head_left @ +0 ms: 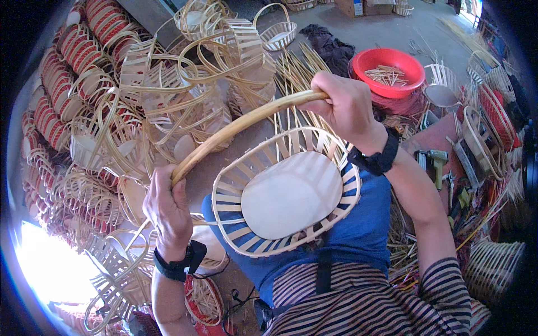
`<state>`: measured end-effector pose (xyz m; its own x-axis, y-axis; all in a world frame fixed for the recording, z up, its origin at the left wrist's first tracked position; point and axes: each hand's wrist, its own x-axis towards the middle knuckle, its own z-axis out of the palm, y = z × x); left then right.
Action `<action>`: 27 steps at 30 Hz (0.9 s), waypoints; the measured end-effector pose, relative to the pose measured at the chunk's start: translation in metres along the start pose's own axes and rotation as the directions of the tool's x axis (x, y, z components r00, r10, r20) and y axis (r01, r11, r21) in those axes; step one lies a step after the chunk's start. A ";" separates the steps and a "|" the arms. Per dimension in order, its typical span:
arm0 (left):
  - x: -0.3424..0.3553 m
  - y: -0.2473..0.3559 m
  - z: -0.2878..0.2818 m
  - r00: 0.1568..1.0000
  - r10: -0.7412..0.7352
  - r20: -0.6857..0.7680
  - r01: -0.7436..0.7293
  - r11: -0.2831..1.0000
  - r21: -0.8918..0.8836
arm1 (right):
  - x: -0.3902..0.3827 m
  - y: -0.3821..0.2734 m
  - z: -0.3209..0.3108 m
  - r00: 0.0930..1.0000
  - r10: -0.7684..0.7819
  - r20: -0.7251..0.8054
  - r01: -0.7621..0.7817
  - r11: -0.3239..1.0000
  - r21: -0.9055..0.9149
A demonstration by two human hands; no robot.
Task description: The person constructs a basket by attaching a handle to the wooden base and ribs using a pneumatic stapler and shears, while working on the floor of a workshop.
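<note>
A curved wooden rod (241,124), thick and peeled, spans the space between my two hands. My left hand (170,210) is closed around its lower left end. The upper right end sits in the closed fingers of my right hand (348,109). Below the rod, an oval slatted basket (224,185) rests on my lap, with a pale flat base and upright strips along its wall. No handle shows on this basket. Both wrists wear black bands.
Handled unfinished baskets (196,78) pile up at the left, beside stacks of red-banded baskets (73,73). A red basin (412,59) holding short sticks stands at the upper right. Loose canes (291,73) lie ahead. A nail gun (437,162) and other tools lie at the right.
</note>
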<state>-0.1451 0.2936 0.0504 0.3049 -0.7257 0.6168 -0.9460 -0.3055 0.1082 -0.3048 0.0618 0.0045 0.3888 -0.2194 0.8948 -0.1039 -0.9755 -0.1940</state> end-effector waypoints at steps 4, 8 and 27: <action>0.014 0.008 0.011 0.988 0.114 0.108 -0.100 0.987 -0.128 | -0.011 0.008 0.010 0.999 -0.015 0.034 0.013 0.998 0.062; 0.053 0.050 0.025 0.951 0.237 0.198 -0.207 0.965 -0.158 | -0.002 -0.005 0.016 0.994 0.006 0.111 -0.009 1.000 0.023; 0.046 0.071 0.013 0.949 0.247 0.194 -0.206 0.956 -0.210 | -0.244 0.084 -0.145 0.314 0.939 -0.139 -0.736 0.148 -0.661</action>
<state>-0.1966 0.2307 0.0762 0.0766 -0.8838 0.4615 -0.9901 -0.0127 0.1399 -0.5414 0.0360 -0.1718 -0.1031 -0.9826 0.1546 -0.9065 0.0288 -0.4212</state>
